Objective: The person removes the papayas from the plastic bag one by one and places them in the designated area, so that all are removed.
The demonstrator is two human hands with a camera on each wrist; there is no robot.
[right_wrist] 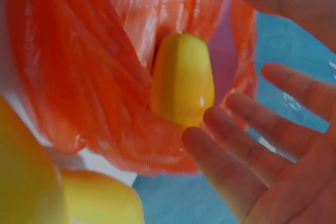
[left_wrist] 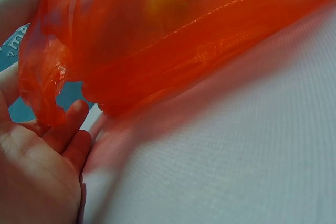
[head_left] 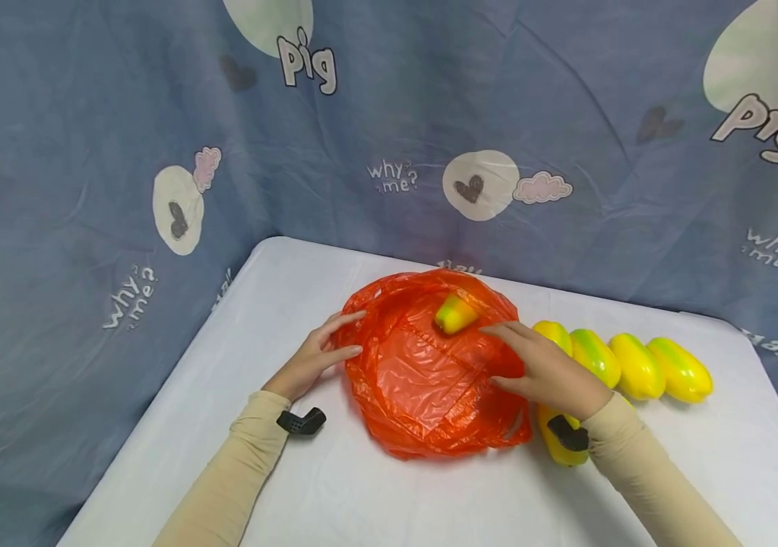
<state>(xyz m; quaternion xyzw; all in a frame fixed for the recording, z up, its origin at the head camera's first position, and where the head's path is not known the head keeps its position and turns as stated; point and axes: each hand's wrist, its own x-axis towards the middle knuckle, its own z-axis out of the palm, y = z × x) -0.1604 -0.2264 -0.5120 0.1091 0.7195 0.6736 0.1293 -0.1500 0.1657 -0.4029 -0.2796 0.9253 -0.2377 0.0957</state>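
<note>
A red plastic bag [head_left: 423,372] sits on the table with its mouth spread wide. One yellow-green papaya [head_left: 456,314] lies inside, toward the back; the right wrist view shows this papaya [right_wrist: 184,80] among the red folds. My left hand [head_left: 317,355] holds the bag's left rim, and in the left wrist view the thin plastic of the bag [left_wrist: 47,72] hangs between its fingers. Over the right rim is my right hand [head_left: 546,365], its fingers spread and nothing in its grasp. The right fingertips [right_wrist: 197,137] overlap the bag's edge in the right wrist view.
Several more papayas [head_left: 679,370] stand in a row to the right of the bag. Another papaya [head_left: 562,448] is partly hidden under the right wrist. All rest on a white-covered table [head_left: 334,494], with a blue printed curtain [head_left: 389,114] behind and at the left.
</note>
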